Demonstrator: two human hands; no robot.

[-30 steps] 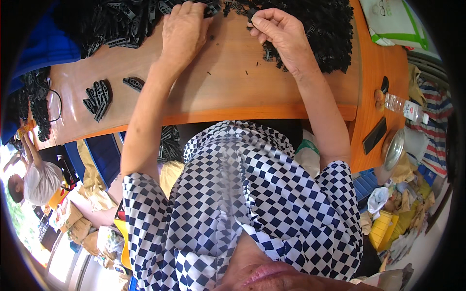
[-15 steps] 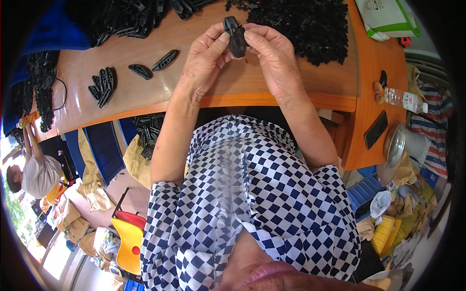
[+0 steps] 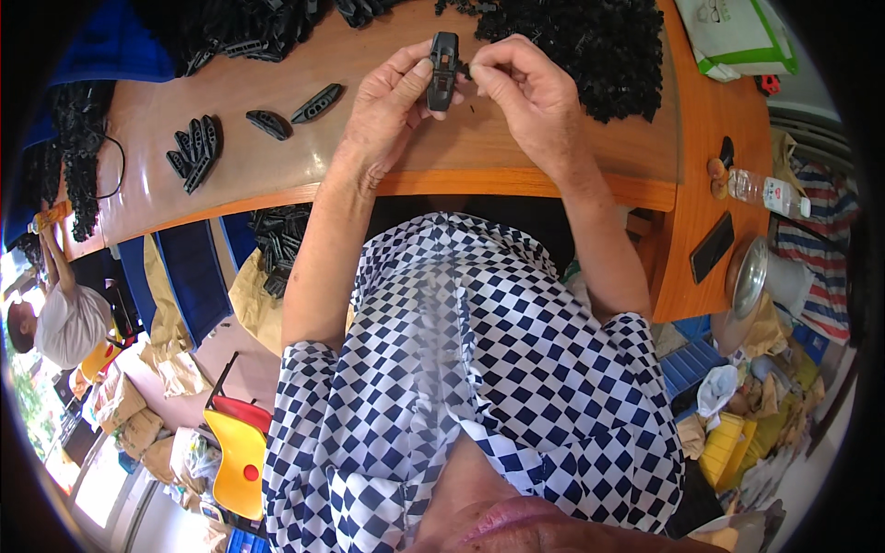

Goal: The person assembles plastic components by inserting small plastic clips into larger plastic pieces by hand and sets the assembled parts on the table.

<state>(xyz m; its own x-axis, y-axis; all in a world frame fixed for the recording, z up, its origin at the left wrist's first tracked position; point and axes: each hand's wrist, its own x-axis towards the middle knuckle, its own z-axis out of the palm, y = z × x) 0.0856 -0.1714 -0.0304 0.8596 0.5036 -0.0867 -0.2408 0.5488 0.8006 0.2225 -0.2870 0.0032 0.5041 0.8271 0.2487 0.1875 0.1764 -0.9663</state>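
Note:
Upright between the thumb and fingers of my left hand (image 3: 398, 92) is a long black plastic part (image 3: 444, 69) with rectangular openings. Just to its right, my right hand (image 3: 524, 88) is closed in a pinch on a small black piece (image 3: 464, 68), whose exact shape I cannot make out. To the left on the table lie two similar black parts (image 3: 316, 103), apart from each other. Farther left, several more black parts (image 3: 195, 152) lie side by side in a cluster.
A large heap of small black pieces (image 3: 581, 55) covers the table's far right. Black parts (image 3: 240, 37) are piled at the far left beside a blue bin (image 3: 115, 51). On the right side table are a phone (image 3: 713, 247) and a plastic bottle (image 3: 767, 192). Another person (image 3: 72, 327) works at far left.
My right hand has drawn back slightly to the right, off the long black part, and now pinches a small piece. The left hand keeps its hold, with the part turned more face-up.

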